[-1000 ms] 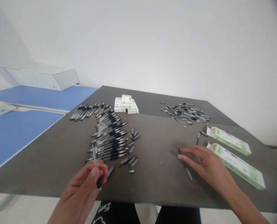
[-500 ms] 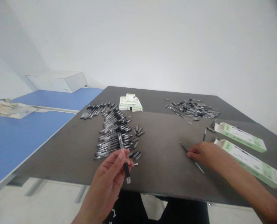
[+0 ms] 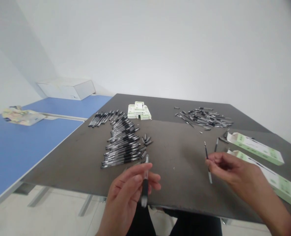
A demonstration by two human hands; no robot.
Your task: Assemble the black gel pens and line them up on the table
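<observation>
My left hand [image 3: 128,186] is shut on a clear gel pen [image 3: 145,178] with a black grip, held upright over the near edge of the dark tabletop [image 3: 177,164]. My right hand [image 3: 225,167] pinches a thin ink refill [image 3: 207,160] between its fingers, near two open green-and-white pen boxes [image 3: 255,149]. Neat rows of assembled pens [image 3: 122,146] lie left of centre, with several small black pen parts [image 3: 146,141] beside them. A loose heap of pen parts [image 3: 204,118] lies at the far right.
A stack of green-and-white boxes [image 3: 139,111] stands at the table's far side. A blue table [image 3: 37,144] adjoins on the left, holding crumpled paper [image 3: 22,117]. A white carton [image 3: 66,89] sits beyond it. A few loose pens lie near the open boxes.
My right hand has lifted the refill off the tabletop and now pinches it. My left hand has moved right with the pen, and the view has shifted slightly.
</observation>
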